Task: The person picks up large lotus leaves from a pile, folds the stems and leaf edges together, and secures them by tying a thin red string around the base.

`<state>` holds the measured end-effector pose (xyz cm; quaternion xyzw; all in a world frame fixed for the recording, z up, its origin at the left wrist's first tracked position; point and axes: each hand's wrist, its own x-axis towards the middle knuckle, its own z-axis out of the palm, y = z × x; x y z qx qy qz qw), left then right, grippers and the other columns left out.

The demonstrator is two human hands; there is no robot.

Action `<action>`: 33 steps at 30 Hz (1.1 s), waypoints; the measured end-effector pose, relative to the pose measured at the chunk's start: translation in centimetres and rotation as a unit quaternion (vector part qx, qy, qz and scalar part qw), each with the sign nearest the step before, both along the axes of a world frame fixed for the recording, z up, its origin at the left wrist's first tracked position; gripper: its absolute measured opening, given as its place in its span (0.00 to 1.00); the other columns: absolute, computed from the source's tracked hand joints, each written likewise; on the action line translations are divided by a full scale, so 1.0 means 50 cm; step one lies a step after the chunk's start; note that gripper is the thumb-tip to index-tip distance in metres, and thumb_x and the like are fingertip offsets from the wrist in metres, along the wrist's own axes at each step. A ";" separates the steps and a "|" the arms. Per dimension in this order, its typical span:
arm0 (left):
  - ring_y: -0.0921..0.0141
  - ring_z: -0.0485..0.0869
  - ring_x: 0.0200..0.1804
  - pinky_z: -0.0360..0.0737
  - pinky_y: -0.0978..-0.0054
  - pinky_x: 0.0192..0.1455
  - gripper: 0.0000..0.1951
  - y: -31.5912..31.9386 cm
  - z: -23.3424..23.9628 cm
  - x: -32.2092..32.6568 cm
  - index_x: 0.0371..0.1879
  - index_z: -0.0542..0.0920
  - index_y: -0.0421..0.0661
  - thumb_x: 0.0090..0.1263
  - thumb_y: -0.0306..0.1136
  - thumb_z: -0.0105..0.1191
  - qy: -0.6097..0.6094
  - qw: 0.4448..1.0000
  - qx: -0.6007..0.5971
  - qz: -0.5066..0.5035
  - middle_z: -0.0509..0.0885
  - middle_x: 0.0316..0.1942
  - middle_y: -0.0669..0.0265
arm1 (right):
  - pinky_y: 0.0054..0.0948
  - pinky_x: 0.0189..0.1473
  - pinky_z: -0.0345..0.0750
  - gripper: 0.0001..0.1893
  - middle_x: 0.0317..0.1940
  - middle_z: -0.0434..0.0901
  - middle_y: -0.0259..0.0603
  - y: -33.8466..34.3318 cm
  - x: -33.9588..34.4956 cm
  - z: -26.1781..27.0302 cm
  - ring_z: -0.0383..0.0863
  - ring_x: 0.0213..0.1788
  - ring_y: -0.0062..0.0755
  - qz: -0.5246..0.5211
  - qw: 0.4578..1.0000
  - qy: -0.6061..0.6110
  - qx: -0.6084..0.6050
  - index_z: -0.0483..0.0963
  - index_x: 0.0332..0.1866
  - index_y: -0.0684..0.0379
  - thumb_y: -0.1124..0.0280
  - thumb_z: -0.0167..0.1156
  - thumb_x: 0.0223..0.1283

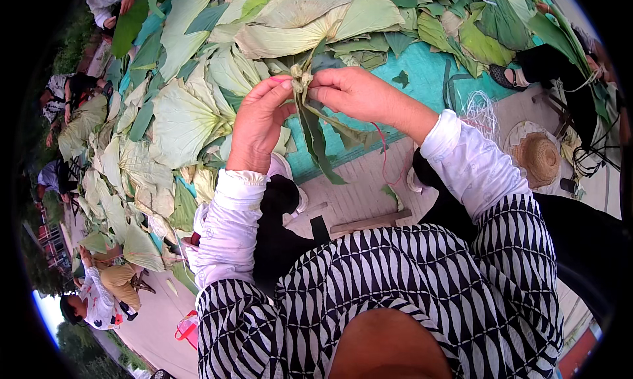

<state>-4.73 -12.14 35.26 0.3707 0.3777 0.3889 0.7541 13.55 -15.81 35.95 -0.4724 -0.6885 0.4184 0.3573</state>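
Note:
Both hands are raised in front of me around a small bundle of folded lotus leaves [316, 139], its cut stem ends pointing up. My left hand [262, 117] pinches a pink string [278, 79] between thumb and forefinger, just beside the stem ends. From the other side, my right hand [353, 93] has its fingertips closed at the bundle's neck; whether they grip string or leaf is hidden. A loose length of pink string [384, 149] trails below my right wrist. Large pale-green lotus leaves [190, 117] lie piled beyond my left hand.
A teal tarp [420, 65] lies under the leaf heap. To the right are white strings [480, 113], a straw hat [536, 154] and a person's shoe [509, 77]. A wooden stool's edge [371, 222] shows between my legs. Other people sit at left, one on a stool [141, 281].

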 end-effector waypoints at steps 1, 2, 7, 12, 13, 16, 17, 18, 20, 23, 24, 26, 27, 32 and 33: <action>0.77 0.75 0.33 0.72 0.78 0.36 0.05 -0.004 0.003 0.007 0.35 0.78 0.44 0.61 0.28 0.53 0.011 1.000 -0.001 0.020 0.79 0.30 0.72 | 0.22 0.30 0.70 0.12 0.23 0.75 0.35 -0.004 0.005 0.002 0.71 0.26 0.19 0.007 1.000 -0.005 -0.022 0.73 0.40 0.63 0.65 0.53 0.58; 0.77 0.75 0.33 0.72 0.78 0.36 0.05 -0.001 -0.001 0.004 0.35 0.78 0.44 0.61 0.28 0.53 0.010 1.000 -0.002 0.024 0.79 0.30 0.72 | 0.22 0.30 0.70 0.12 0.22 0.75 0.35 -0.006 0.004 0.012 0.71 0.26 0.19 0.018 0.999 -0.008 -0.041 0.73 0.41 0.63 0.65 0.54 0.57; 0.80 0.74 0.27 0.69 0.85 0.31 0.05 0.002 0.000 0.000 0.32 0.78 0.41 0.60 0.28 0.53 0.080 0.993 0.060 0.061 0.78 0.24 0.73 | 0.27 0.49 0.71 0.19 0.43 0.73 0.39 -0.003 0.004 0.021 0.74 0.47 0.36 -0.103 0.953 -0.048 0.280 0.70 0.43 0.62 0.69 0.64 0.43; 0.79 0.75 0.25 0.70 0.85 0.29 0.06 -0.006 0.014 -0.003 0.30 0.79 0.42 0.60 0.31 0.55 0.112 0.990 0.078 0.040 0.79 0.23 0.70 | 0.28 0.44 0.73 0.18 0.39 0.74 0.38 -0.015 -0.015 0.020 0.75 0.42 0.35 0.043 0.980 -0.052 0.186 0.71 0.42 0.58 0.73 0.62 0.42; 0.79 0.76 0.25 0.71 0.84 0.28 0.06 -0.004 0.017 -0.003 0.30 0.79 0.42 0.60 0.31 0.55 0.114 0.990 0.074 0.040 0.79 0.23 0.69 | 0.28 0.44 0.73 0.17 0.38 0.73 0.37 -0.015 -0.016 0.012 0.75 0.41 0.35 0.044 0.970 -0.071 0.230 0.71 0.42 0.58 0.73 0.62 0.42; 0.78 0.77 0.27 0.73 0.84 0.27 0.06 0.020 0.002 -0.017 0.32 0.78 0.42 0.61 0.31 0.53 0.068 0.994 0.085 0.022 0.80 0.25 0.68 | 0.29 0.43 0.73 0.16 0.38 0.74 0.36 -0.011 -0.018 -0.006 0.75 0.40 0.35 0.067 0.967 -0.069 0.238 0.71 0.42 0.57 0.74 0.61 0.43; 0.78 0.77 0.28 0.74 0.83 0.28 0.06 0.027 0.000 -0.018 0.33 0.77 0.43 0.62 0.31 0.53 0.066 0.993 0.093 0.015 0.80 0.27 0.67 | 0.29 0.43 0.73 0.16 0.38 0.74 0.36 -0.012 -0.017 -0.011 0.75 0.40 0.36 0.077 0.961 -0.085 0.251 0.71 0.42 0.57 0.75 0.61 0.43; 0.78 0.77 0.29 0.74 0.83 0.27 0.06 0.033 -0.007 -0.016 0.33 0.77 0.42 0.62 0.31 0.53 0.056 0.993 0.106 0.022 0.80 0.28 0.67 | 0.30 0.44 0.73 0.16 0.39 0.74 0.35 -0.009 -0.013 -0.015 0.75 0.41 0.36 0.087 0.954 -0.103 0.267 0.71 0.41 0.57 0.75 0.60 0.43; 0.77 0.78 0.30 0.74 0.82 0.28 0.06 0.045 -0.013 -0.018 0.33 0.77 0.42 0.63 0.31 0.52 0.042 0.992 0.111 0.043 0.80 0.28 0.67 | 0.30 0.44 0.73 0.15 0.39 0.74 0.34 -0.013 -0.001 -0.023 0.74 0.41 0.36 0.117 0.947 -0.128 0.269 0.71 0.42 0.56 0.76 0.58 0.44; 0.75 0.77 0.32 0.76 0.77 0.36 0.06 0.080 -0.021 -0.050 0.34 0.76 0.42 0.64 0.30 0.49 0.057 0.990 0.103 0.079 0.79 0.30 0.68 | 0.31 0.40 0.73 0.12 0.37 0.74 0.31 -0.028 0.008 -0.040 0.73 0.40 0.35 0.222 0.931 -0.171 0.234 0.71 0.38 0.54 0.76 0.57 0.45; 0.75 0.77 0.32 0.76 0.77 0.36 0.06 0.086 -0.020 -0.059 0.34 0.76 0.42 0.64 0.30 0.49 0.056 0.990 0.100 0.082 0.79 0.30 0.68 | 0.31 0.40 0.73 0.12 0.37 0.74 0.31 -0.036 0.014 -0.047 0.73 0.40 0.35 0.226 0.930 -0.171 0.233 0.71 0.38 0.54 0.76 0.57 0.45; 0.75 0.76 0.32 0.76 0.76 0.36 0.06 0.099 -0.015 -0.075 0.35 0.75 0.40 0.65 0.29 0.48 0.010 0.988 0.129 0.086 0.78 0.31 0.67 | 0.31 0.37 0.73 0.09 0.33 0.73 0.30 -0.054 0.031 -0.067 0.73 0.39 0.36 0.271 0.896 -0.292 0.198 0.70 0.34 0.53 0.75 0.57 0.44; 0.75 0.75 0.32 0.76 0.76 0.37 0.06 0.112 -0.018 -0.077 0.35 0.74 0.39 0.65 0.29 0.48 -0.015 0.988 0.130 0.077 0.77 0.32 0.65 | 0.32 0.35 0.74 0.08 0.31 0.72 0.32 -0.066 0.045 -0.082 0.74 0.38 0.36 0.275 0.890 -0.295 0.213 0.69 0.32 0.54 0.75 0.56 0.44; 0.75 0.74 0.32 0.77 0.77 0.37 0.07 0.124 -0.010 -0.087 0.35 0.74 0.38 0.65 0.29 0.47 -0.049 0.983 0.160 0.081 0.77 0.32 0.63 | 0.33 0.34 0.74 0.07 0.31 0.73 0.35 -0.116 0.070 -0.165 0.76 0.36 0.39 0.333 0.858 -0.356 0.160 0.70 0.32 0.56 0.77 0.53 0.45; 0.74 0.74 0.32 0.77 0.77 0.37 0.07 0.121 -0.006 -0.087 0.35 0.74 0.38 0.65 0.29 0.47 -0.058 0.982 0.157 0.085 0.77 0.31 0.64 | 0.34 0.34 0.74 0.07 0.31 0.74 0.36 -0.126 0.072 -0.180 0.77 0.35 0.40 0.359 0.847 -0.364 0.143 0.70 0.32 0.56 0.77 0.52 0.45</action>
